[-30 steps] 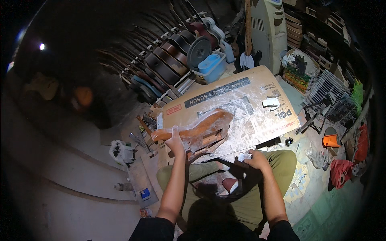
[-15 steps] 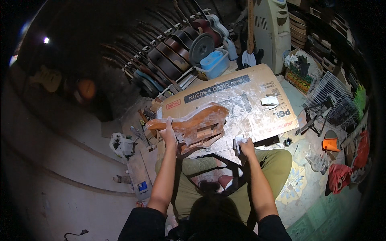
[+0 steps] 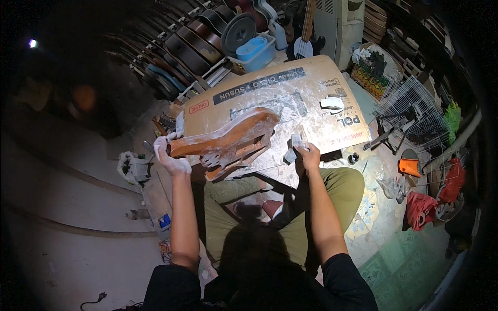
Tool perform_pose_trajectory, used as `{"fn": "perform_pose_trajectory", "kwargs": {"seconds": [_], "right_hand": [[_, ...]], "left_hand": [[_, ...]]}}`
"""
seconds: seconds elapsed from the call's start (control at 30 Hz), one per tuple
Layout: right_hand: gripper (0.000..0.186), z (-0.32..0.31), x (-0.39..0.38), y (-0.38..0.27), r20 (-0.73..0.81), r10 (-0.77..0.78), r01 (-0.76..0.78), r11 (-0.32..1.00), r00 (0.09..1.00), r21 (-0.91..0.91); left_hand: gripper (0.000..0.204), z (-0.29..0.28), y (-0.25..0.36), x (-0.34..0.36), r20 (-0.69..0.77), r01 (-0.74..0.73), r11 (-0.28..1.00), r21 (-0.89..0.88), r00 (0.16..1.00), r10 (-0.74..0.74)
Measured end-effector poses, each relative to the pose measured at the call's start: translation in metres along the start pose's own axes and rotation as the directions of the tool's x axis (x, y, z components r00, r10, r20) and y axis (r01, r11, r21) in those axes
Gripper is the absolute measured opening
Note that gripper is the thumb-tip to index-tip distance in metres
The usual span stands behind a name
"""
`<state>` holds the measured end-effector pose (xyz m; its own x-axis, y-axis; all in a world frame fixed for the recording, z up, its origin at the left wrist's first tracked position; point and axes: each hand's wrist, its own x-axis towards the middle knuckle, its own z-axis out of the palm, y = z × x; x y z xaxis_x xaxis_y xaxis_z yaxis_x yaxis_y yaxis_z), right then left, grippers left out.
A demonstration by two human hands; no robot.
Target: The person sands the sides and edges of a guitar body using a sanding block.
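- Nearest me, two legs in olive trousers are bent on the floor; between them lies one dark red, cup-shaped piece, whose exact kind I cannot tell.
- Two bare hands are at work. The left hand, dusted white, has its fingers curled around the left end of the guitar body; the right hand pinches one folded pale grey piece, perhaps an abrasive sheet, near the cardboard's near edge and apart from the wood.
- One brown electric guitar body sits over the near left part of the cardboard. Its long axis runs from near left to far right: the slender end points left, into the hand, and the broad end points far right. The cut cavities are on its near right side, and pale dust coats it in patches.
- Beneath is one cardboard sheet, powdery, with one small white folded piece on its right part.
- To the right stand one red bag, one orange object and one wire rack.
- Farther off are one pale blue tub, one round grey lid, one dark-bodied guitar standing upright, and a row of guitars, overlapping too much to count.
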<state>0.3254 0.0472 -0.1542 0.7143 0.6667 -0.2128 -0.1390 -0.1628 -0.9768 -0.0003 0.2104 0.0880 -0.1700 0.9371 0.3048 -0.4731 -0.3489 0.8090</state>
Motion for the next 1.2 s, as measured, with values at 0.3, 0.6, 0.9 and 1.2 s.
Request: {"fn": "perform_pose_trajectory", "kwargs": {"seconds": [0.3,0.6,0.9,1.2], "right_hand": [[0.018,-0.01,0.01,-0.017,0.05,-0.02,-0.008,0.864,0.999,0.504],[0.014,-0.009,-0.089,-0.105,0.388,-0.141,0.132,0.99,0.911,0.051],[0.044,0.022,-0.166,-0.155,0.609,-0.179,0.354,0.918,0.773,-0.179],[0.021,0.079,-0.185,-0.197,0.397,-0.56,0.681,0.664,0.727,-0.31]], "left_hand": [[0.011,0.004,0.018,-0.021,0.321,-0.186,0.928,0.322,0.944,0.078],[0.012,0.013,0.032,-0.096,0.141,-0.172,0.883,0.438,0.983,0.122],[0.034,0.01,-0.005,-0.124,0.245,-0.303,0.952,-0.038,0.921,0.303],[0.025,0.035,0.018,-0.144,0.177,-0.133,0.97,-0.203,0.97,0.17]]}}
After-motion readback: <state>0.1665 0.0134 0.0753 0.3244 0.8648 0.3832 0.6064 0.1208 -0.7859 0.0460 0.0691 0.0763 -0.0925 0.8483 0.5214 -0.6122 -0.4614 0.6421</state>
